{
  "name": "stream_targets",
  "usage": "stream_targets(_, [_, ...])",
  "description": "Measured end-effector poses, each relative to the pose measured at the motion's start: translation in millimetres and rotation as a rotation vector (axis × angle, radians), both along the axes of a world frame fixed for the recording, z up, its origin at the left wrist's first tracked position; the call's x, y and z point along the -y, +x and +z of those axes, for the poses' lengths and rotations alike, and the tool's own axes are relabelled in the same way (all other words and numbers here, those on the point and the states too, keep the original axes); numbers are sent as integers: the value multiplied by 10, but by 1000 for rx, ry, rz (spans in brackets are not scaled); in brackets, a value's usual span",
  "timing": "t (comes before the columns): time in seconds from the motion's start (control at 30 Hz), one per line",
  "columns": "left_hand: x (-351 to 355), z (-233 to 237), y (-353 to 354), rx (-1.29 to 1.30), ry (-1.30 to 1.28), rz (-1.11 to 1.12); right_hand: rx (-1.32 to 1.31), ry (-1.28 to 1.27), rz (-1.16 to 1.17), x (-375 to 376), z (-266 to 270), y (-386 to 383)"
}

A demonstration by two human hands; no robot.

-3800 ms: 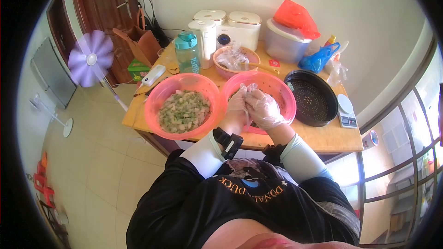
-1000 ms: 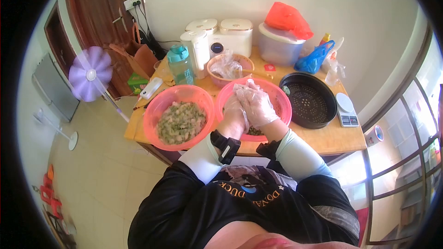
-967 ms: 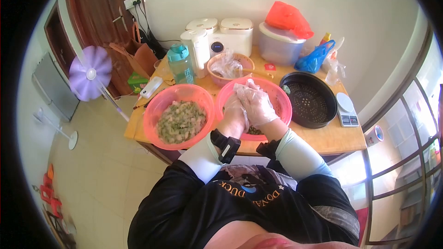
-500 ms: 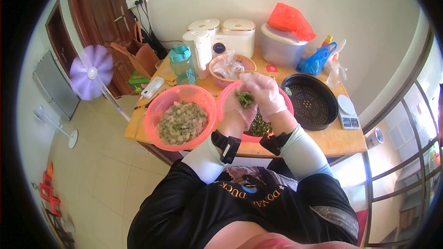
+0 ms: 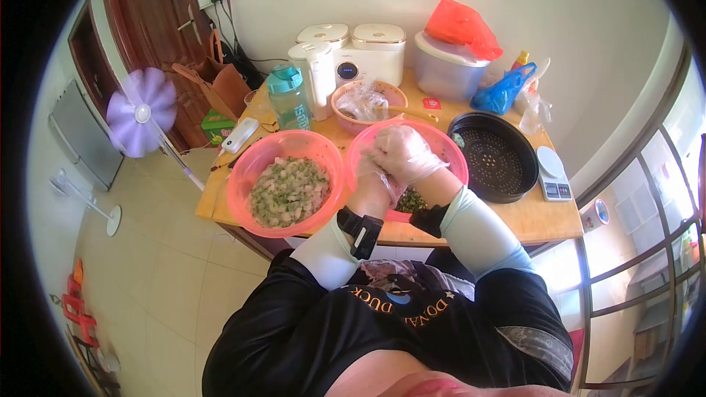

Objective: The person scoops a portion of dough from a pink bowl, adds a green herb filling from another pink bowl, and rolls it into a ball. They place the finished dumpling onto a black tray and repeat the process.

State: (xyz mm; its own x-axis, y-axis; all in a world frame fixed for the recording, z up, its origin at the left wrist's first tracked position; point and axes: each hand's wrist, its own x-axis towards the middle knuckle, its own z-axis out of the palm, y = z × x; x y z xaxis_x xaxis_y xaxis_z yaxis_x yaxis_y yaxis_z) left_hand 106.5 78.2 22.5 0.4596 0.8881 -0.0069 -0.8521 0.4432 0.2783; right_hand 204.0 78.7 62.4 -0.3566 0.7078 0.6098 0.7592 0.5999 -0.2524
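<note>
The right hand [image 5: 404,153], in a thin clear glove, is curled closed over the left hand [image 5: 370,176]. The left is mostly covered, so I cannot tell how its fingers stand or what lies between the palms. Both hover above a pink bowl [image 5: 450,153] with dark chopped greens [image 5: 412,201] at its bottom. Just beside it on the desk [image 5: 485,222] stands a second pink bowl [image 5: 243,173] of pale diced filling [image 5: 288,191]. A black perforated tray [image 5: 500,158] sits on the other side.
</note>
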Motion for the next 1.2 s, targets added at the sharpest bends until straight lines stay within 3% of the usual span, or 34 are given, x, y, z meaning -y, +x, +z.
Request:
stream_targets(0.1, [-47, 53, -15, 44, 4, 51, -165, -90, -4, 129, 278, 16])
stream_targets(0.17, [-242, -114, -32, 61, -53, 23, -456, -453, 15, 248, 533, 82])
stream_targets(0.2, [-329, -228, -30, 76, -110, -8, -423, -471, -1, 325, 620, 90])
stream_targets(0.23, [-285, -187, -46, 77, -112, -9, -422, -473, -2, 311, 591, 125])
stream_targets(0.3, [-186, -106, -76, 46, 88, 21, -141, -153, 149, 256, 502, 186])
stream_targets(0.33, [-146, -46, -67, 49, 86, 19, -139, -155, 146, 253, 489, 157])
stream_targets(0.43, [-58, 65, -19, 52, 26, 29, -116, -203, -47, 215, 397, 34])
stream_targets(0.53, [-136, 46, -9, 66, -89, -8, -141, -55, -166, 150, 350, 16])
stream_targets(0.6, [-319, -84, -10, 159, -203, -21, -553, -210, -443, 266, 474, 33])
stream_targets(0.63, [-360, -131, -43, 161, -205, -19, -737, -168, -362, 133, 235, 172])
stream_targets(0.7, [-392, -143, -110, 229, -47, -100, -1159, -795, 95, 79, -98, 413])
stream_targets(0.73, [-343, -73, -109, 230, -48, -104, -1160, -793, 91, 177, -116, 332])
stream_targets(0.8, [-226, 155, -109, 93, -163, 36, -1623, -971, 311, 375, -122, 111])
stream_targets(0.93, [-347, -37, -90, 143, -146, 95, -1572, -971, 281, 350, -368, 242])
stream_targets(1.0, [-387, -147, -92, 71, 115, 111, -1598, -941, 261, 366, -398, 260])
stream_targets(1.13, [-266, -75, -100, 1, -11, 65, -1544, -924, 231, 492, -10, 109])
stream_targets(1.2, [-353, -260, -65, -6, 24, 50, -1252, -810, 51, 496, 141, 36])
